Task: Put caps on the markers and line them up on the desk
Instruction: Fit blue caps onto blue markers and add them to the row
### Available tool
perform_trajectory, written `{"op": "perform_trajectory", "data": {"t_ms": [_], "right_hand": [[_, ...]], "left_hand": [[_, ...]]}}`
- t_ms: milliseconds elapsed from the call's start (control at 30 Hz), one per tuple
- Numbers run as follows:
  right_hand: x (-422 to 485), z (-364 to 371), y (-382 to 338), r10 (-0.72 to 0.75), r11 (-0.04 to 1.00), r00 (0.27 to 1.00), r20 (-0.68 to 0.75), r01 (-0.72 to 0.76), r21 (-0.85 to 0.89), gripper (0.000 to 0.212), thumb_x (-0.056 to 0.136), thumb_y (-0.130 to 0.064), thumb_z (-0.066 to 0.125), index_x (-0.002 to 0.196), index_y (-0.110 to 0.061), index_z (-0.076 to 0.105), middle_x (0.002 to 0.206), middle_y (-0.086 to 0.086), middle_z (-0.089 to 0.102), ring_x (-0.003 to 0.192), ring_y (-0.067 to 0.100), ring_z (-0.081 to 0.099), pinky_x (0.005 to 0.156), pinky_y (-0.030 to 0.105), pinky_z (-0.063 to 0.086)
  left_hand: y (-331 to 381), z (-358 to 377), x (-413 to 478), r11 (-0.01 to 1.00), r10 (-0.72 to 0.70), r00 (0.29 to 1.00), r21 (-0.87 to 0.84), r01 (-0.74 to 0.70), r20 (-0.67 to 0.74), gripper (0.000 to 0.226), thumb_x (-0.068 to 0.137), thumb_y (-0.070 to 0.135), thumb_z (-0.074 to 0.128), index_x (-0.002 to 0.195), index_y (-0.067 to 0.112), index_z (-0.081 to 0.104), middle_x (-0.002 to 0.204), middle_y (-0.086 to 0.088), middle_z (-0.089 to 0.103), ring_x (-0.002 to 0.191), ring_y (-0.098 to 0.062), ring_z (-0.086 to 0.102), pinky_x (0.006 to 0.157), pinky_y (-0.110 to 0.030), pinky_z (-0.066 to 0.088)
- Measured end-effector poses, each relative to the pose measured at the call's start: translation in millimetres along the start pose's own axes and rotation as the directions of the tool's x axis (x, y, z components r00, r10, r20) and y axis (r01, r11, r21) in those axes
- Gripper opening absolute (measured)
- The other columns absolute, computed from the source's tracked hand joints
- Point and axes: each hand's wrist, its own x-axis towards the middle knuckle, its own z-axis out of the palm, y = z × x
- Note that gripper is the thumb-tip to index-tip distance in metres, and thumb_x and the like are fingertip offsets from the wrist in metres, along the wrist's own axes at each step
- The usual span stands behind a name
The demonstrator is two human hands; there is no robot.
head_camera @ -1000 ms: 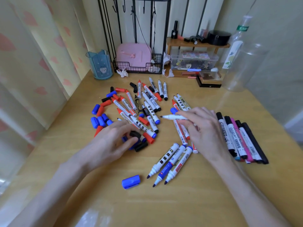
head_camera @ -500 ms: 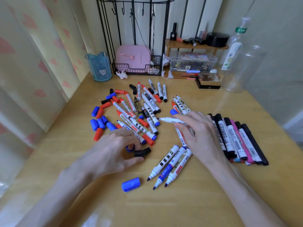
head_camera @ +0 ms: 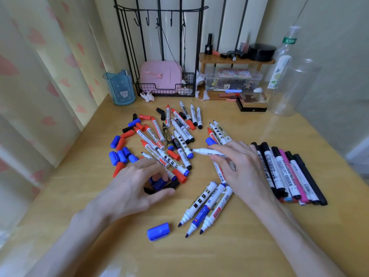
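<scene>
head: pink case (head_camera: 159, 75) in wire basket (head_camera: 190, 84)

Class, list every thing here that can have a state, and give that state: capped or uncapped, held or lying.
right hand, grips one marker.
held marker, uncapped, tip pointing left.
left hand, fingers curled over loose caps; grip unclear.
three front markers, uncapped, lying side by side.
lone blue cap, off, lying alone.
right-side row of markers, capped, lined up.
middle pile of markers, mostly uncapped, jumbled.
</scene>
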Motion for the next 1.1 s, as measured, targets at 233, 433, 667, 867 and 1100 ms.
{"op": "perform_trajectory", "data": {"t_ms": [233, 433, 667, 867, 1100], "right_hand": [[1, 0, 1, 0.025, 1.0, 1.0, 0.006, -0.025, -0.003, 0.025, 0.096, -0.027, 0.072, 0.121, -0.023, 0.075, 0.094, -0.013, 0.065, 0.085, 0.0, 0.041, 0.078, 0.034, 0.037], [1, 1, 2, 0.058, 0.998, 0.998, 0.022, -0.057, -0.017, 0.025, 0.097, -0.028, 0.071, 0.122, -0.025, 0.074, 0.096, -0.013, 0.066, 0.086, 0.006, 0.048, 0.08, 0.035, 0.039], [1, 6, 7, 0.137, 0.989, 0.99, 0.036, -0.135, -0.052, 0.024, 0.097, -0.031, 0.07, 0.121, -0.028, 0.073, 0.097, -0.014, 0.065, 0.088, 0.011, 0.054, 0.082, 0.038, 0.044], [4, 8, 9, 0.151, 0.987, 0.987, 0.047, -0.147, -0.066, 0.025, 0.098, -0.035, 0.067, 0.12, -0.026, 0.073, 0.099, -0.01, 0.066, 0.092, 0.017, 0.058, 0.081, 0.043, 0.045], [5, 7, 6, 0.135, 0.989, 0.991, 0.02, -0.134, -0.056, 0.025, 0.099, -0.034, 0.067, 0.121, -0.025, 0.073, 0.097, -0.011, 0.065, 0.09, 0.014, 0.055, 0.081, 0.04, 0.042]], "left_hand": [[-14, 5, 12, 0.984, -0.164, 0.982, -0.088, 0.155, -0.097, 0.014, 0.099, 0.048, 0.06, 0.092, 0.036, 0.063, 0.083, 0.015, 0.058, 0.082, -0.012, 0.058, 0.068, -0.03, 0.05], [-36, 8, 81, 0.948, -0.307, 0.93, 0.018, 0.317, -0.2, 0.001, 0.096, 0.025, 0.069, 0.095, 0.025, 0.069, 0.084, 0.016, 0.061, 0.078, -0.004, 0.059, 0.06, -0.026, 0.045], [-99, 8, 179, 0.797, -0.588, 0.799, 0.08, 0.599, -0.125, 0.022, 0.095, 0.024, 0.069, 0.116, 0.018, 0.071, 0.109, -0.005, 0.073, 0.093, -0.026, 0.07, 0.082, -0.042, 0.062], [-121, 22, 209, 0.69, -0.669, 0.735, 0.277, 0.669, -0.111, 0.041, 0.095, 0.054, 0.064, 0.103, 0.014, 0.074, 0.087, -0.011, 0.072, 0.082, -0.032, 0.069, 0.074, -0.037, 0.058], [-141, 26, 223, 0.651, -0.701, 0.702, 0.292, 0.701, -0.123, 0.065, 0.088, 0.076, 0.062, 0.111, 0.015, 0.069, 0.08, -0.005, 0.071, 0.079, -0.028, 0.07, 0.089, -0.045, 0.06]]}}
